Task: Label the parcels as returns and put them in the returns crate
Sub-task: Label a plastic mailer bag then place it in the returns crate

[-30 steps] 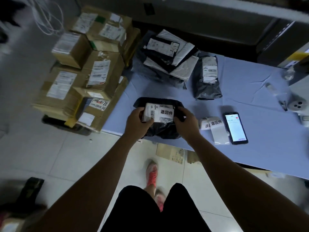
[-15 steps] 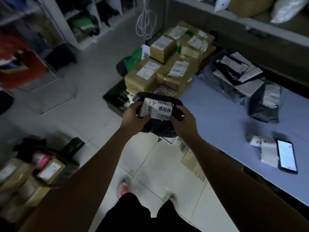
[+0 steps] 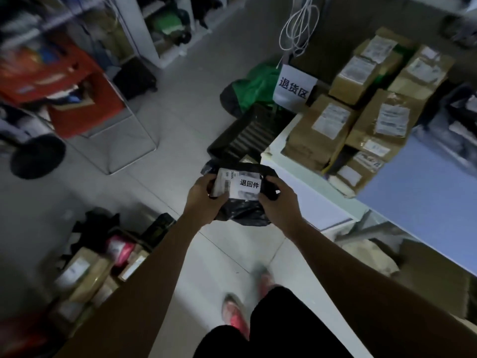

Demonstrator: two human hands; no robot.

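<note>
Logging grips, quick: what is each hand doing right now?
Left hand: grips the black parcel.
Right hand: grips the same parcel.

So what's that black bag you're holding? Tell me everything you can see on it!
It is a parcel in a soft, crinkly black plastic bag, a bit shiny. On top, facing up, is a white shipping label with a barcode, partly covered by a white sticker with three black Chinese characters. It is held in the air above the floor, beside the table corner. The left hand and right hand hold its two ends, each grip curled round the plastic.
</note>
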